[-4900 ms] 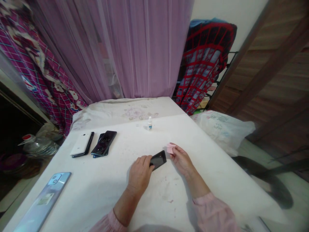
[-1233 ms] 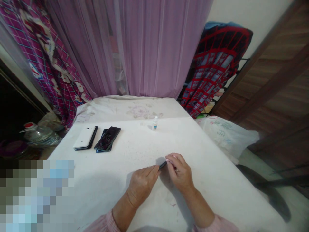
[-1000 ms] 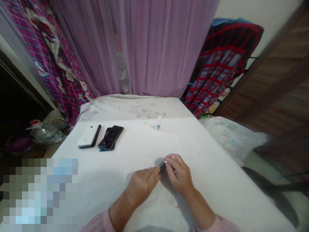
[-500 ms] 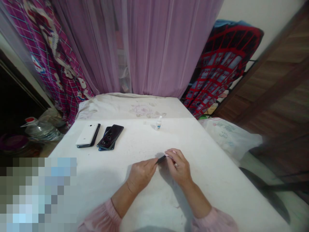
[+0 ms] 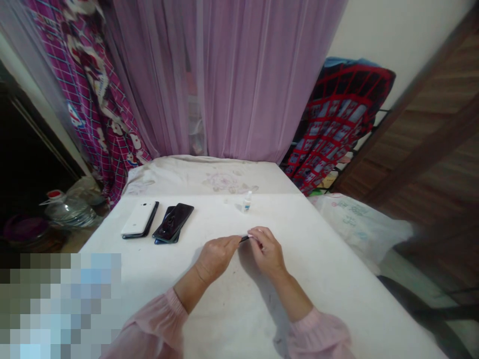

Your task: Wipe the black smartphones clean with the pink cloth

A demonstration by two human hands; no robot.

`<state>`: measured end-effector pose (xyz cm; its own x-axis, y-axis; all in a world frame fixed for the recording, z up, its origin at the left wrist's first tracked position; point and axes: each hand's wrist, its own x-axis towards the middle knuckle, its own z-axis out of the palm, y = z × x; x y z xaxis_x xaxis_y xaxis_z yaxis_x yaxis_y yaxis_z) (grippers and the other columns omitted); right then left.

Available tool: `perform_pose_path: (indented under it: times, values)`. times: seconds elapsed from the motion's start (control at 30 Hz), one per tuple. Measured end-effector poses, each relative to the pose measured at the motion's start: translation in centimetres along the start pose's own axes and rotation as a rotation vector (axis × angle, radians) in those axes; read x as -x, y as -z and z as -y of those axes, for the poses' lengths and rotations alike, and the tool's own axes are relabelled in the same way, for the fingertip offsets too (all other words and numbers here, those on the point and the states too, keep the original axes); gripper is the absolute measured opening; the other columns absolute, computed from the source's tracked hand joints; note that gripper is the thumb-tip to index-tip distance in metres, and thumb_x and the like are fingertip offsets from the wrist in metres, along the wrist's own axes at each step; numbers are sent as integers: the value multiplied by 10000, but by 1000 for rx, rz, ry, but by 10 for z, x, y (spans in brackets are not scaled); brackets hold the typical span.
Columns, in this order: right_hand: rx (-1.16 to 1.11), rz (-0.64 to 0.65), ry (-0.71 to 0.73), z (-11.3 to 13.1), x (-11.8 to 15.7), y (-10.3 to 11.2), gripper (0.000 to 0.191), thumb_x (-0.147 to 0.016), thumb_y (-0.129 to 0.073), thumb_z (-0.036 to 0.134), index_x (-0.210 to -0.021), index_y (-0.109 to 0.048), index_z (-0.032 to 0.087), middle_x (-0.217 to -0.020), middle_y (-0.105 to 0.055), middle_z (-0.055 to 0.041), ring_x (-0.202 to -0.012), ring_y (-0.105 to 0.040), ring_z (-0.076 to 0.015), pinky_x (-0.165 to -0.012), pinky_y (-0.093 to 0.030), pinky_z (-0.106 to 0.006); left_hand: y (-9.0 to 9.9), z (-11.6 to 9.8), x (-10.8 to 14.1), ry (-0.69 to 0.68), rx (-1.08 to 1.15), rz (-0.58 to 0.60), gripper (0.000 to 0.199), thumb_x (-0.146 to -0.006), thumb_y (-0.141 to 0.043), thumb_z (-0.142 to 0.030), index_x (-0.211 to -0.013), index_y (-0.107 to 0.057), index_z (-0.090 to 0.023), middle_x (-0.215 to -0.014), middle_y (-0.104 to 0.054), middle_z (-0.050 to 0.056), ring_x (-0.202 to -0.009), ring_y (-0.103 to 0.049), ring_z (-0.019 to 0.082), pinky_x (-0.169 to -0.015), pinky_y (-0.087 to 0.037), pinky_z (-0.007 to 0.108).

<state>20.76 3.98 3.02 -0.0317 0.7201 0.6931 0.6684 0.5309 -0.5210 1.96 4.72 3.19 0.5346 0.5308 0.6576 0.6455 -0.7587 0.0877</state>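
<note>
My left hand [image 5: 218, 258] is closed, its thumb and fingers pinching one end of a slim dark object [image 5: 244, 239], seen nearly edge-on; its kind is not clear. At the other end, the bent fingers of my right hand [image 5: 267, 252] close on it. A small pale bit shows by those right fingertips, too small to name. Both hands are raised over the white-covered table [image 5: 318, 279]. Beyond them stands a small white bottle [image 5: 247, 203], upright, with a blue mark on its label.
To the left lie a white phone [image 5: 139, 219] on a dark one, and a black phone [image 5: 174, 222] crossed over a bluish one. A purple curtain [image 5: 243, 89] hangs behind the table. A plastic bag [image 5: 355, 224] sits off the right edge, a water jug [image 5: 67, 209] off the left.
Both hands, still holding the slim dark object, have shifted slightly left and come a little closer together. The view has tilted up slightly, so the table things appear lower.
</note>
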Motion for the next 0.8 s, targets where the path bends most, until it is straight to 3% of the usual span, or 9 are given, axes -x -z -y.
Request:
perform_pose_path:
  times: [0.13, 0.23, 0.4, 0.6, 0.8]
  values:
    - [33, -83, -33, -14, -4, -9, 193, -876, -496, 189, -928, -681, 198, -902, -640, -61, -831, -646, -163, -729, -556, -283, -13, 1, 6, 54, -35, -79, 217, -984, -421, -215, -1079, -607, -154, -896, -742, 68, -733, -713, 155, -675, -581, 245]
    - [25, -79, -3, -11, 3, -12, 199, -882, -491, 178, -951, -677, 199, -919, -636, -65, -864, -642, -165, -757, -554, -287, -17, -6, 13, 127, -9, -138, 214, -978, -430, -227, -1055, -623, -177, -886, -746, 50, -718, -711, 145, -679, -578, 233]
    - [-31, -28, 38, -2, 19, -13, 236, -879, -486, 130, -1014, -663, 209, -999, -635, -74, -946, -634, -165, -817, -548, -299, -13, -12, 15, 99, 91, -120, 204, -959, -461, -215, -1065, -633, -187, -937, -747, 43, -783, -716, 147, -738, -587, 250]
    - [1, -141, -35, -11, 20, -7, 210, -879, -499, 148, -984, -672, 204, -946, -637, -68, -889, -651, -161, -787, -556, -292, -15, -13, 18, 75, 120, -134, 191, -939, -510, -205, -1075, -643, -195, -980, -747, 44, -857, -718, 159, -789, -594, 269]
    - [-43, 4, 4, -5, 30, -4, 226, -865, -497, 125, -970, -680, 205, -952, -645, -68, -882, -648, -155, -776, -553, -272, -13, -18, 18, -24, 63, -129, 203, -947, -479, -180, -1043, -658, -162, -971, -747, 57, -850, -719, 161, -811, -593, 280]
